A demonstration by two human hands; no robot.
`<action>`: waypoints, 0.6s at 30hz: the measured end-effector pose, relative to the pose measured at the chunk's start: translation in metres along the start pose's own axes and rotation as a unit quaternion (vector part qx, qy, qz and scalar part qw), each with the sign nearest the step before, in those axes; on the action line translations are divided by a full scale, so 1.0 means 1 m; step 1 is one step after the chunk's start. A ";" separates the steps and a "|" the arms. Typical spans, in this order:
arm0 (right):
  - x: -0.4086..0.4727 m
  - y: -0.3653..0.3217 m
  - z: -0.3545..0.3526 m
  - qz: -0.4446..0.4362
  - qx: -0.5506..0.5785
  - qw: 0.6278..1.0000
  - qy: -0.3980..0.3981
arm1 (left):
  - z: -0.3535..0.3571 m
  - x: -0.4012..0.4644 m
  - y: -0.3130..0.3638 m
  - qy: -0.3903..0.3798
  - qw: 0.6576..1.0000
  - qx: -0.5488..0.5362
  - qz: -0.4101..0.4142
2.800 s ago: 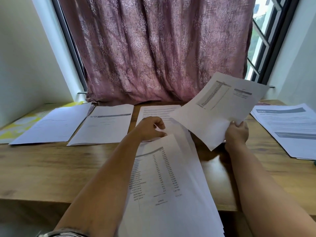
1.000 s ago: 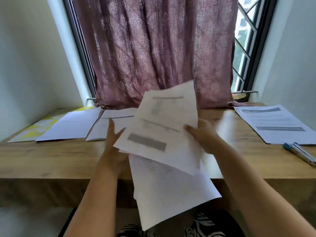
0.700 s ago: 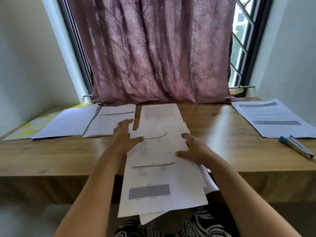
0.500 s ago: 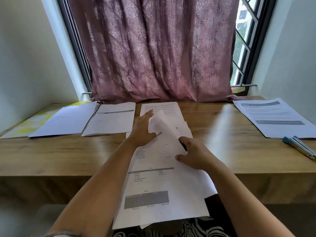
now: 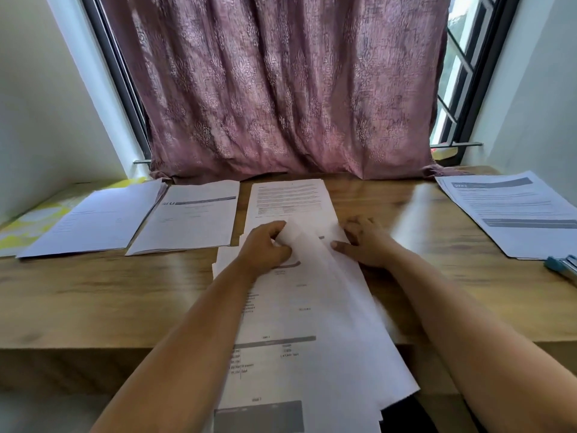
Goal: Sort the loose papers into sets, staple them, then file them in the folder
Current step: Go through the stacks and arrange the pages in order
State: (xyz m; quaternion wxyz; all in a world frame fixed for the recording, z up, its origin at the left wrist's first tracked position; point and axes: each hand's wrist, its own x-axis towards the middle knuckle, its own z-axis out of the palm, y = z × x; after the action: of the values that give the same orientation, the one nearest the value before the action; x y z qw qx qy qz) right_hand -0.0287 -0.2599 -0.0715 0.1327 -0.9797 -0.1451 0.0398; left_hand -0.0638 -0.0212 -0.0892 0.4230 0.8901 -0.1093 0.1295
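Observation:
A loose stack of printed sheets (image 5: 290,332) lies in front of me and hangs over the table's near edge. My left hand (image 5: 265,248) grips the top edge of an upper sheet, which is bent up there. My right hand (image 5: 363,242) rests on the stack's upper right part, fingers spread on the paper. Sorted sets lie along the back: one white set (image 5: 96,220) at the left, a second (image 5: 193,217) beside it, a text page (image 5: 288,198) in the middle and a set with grey bars (image 5: 512,210) at the right. A yellow patterned folder (image 5: 40,217) lies under the leftmost set.
The wooden table (image 5: 93,295) runs across the view. A blue stapler (image 5: 562,267) sits at the right edge, next to the right set. A mauve curtain (image 5: 281,89) hangs behind the table, with a barred window (image 5: 459,73) at the right.
The sheets I held up in the air a second ago now lie on the stack. My left hand has taken hold of an upper sheet's top edge; my right hand moved up onto the stack.

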 end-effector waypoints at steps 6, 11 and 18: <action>0.004 -0.001 0.010 -0.053 0.032 0.997 0.039 | -0.001 0.006 -0.004 -0.005 1.000 0.015 -0.024; -0.007 -0.001 0.012 -0.112 0.304 0.939 0.117 | -0.003 0.007 -0.004 -0.017 0.999 -0.009 -0.034; -0.005 -0.004 0.012 -0.016 0.424 0.892 0.156 | -0.005 0.006 -0.002 -0.046 0.997 -0.053 -0.040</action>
State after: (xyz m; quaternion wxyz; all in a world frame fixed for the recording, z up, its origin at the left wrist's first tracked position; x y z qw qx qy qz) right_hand -0.0359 -0.2546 -0.0816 0.5573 -0.8213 -0.1080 -0.0579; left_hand -0.0583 -0.0168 -0.0854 0.4688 0.8752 -0.0994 0.0654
